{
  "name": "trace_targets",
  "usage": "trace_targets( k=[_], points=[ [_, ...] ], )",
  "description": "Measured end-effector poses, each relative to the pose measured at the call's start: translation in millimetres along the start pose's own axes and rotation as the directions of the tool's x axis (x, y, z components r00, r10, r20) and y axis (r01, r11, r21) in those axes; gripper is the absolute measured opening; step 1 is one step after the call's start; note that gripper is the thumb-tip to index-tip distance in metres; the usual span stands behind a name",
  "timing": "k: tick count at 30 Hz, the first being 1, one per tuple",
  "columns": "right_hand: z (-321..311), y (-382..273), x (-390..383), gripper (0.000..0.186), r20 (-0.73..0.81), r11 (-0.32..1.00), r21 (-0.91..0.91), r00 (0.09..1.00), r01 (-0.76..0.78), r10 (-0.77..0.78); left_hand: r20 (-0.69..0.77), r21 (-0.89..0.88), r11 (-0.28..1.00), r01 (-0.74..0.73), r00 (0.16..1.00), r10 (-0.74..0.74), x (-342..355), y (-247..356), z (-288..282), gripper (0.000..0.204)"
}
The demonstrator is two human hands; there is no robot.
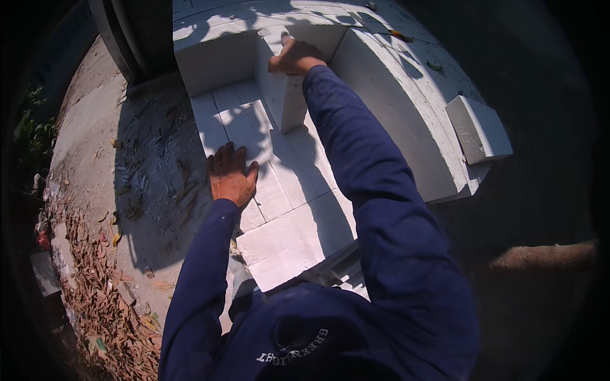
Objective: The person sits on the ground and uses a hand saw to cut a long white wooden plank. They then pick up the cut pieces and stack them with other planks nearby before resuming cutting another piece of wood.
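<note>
My right hand grips the top of an upright white block at the upper middle, standing against the back wall of a recess in the stacked white blocks. My left hand lies palm down with fingers spread on the flat layer of white blocks, left of and nearer to me than the upright block. The right forearm crosses the right part of the recess and hides some of its floor.
A loose white block sits on the right outer edge of the stack. A dark post rises at the back left. Shaded concrete ground runs along the left, with dry leaves and plants. A brown log-like bar lies at the right.
</note>
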State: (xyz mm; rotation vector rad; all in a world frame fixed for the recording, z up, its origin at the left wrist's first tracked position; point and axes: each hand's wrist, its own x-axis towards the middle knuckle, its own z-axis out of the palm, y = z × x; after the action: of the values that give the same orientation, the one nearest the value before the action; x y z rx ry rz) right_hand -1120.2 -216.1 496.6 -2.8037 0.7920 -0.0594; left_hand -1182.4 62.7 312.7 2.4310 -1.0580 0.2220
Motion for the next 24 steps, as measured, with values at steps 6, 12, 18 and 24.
trace_targets(
  k=[6,12,18,24],
  points=[
    [-11.9,9.8,-45.1,0.084,-0.143,0.968,0.218,0.976,-0.128,0.162,-0.047,0.059,0.998,-0.008,0.999,0.011,-8.4,-20.5,13.2,0.050],
    [-59.9,124.1,-81.1,0.105,-0.425,0.674,0.730,0.847,0.112,0.319,0.058,0.068,0.998,0.002,0.998,-0.006,-1.0,-13.3,9.8,0.053],
    [-166.8,217.0,-156.6,0.108,-0.649,0.474,0.761,0.502,0.444,0.572,0.003,0.070,0.997,0.033,0.999,-0.033,-5.5,-15.8,4.7,0.049],
    [-240.7,318.4,-241.1,0.074,-0.441,0.325,0.732,0.053,0.599,0.896,-0.009,0.107,0.994,0.006,1.000,-0.005,-5.6,-1.7,5.9,0.049]
  ],
)
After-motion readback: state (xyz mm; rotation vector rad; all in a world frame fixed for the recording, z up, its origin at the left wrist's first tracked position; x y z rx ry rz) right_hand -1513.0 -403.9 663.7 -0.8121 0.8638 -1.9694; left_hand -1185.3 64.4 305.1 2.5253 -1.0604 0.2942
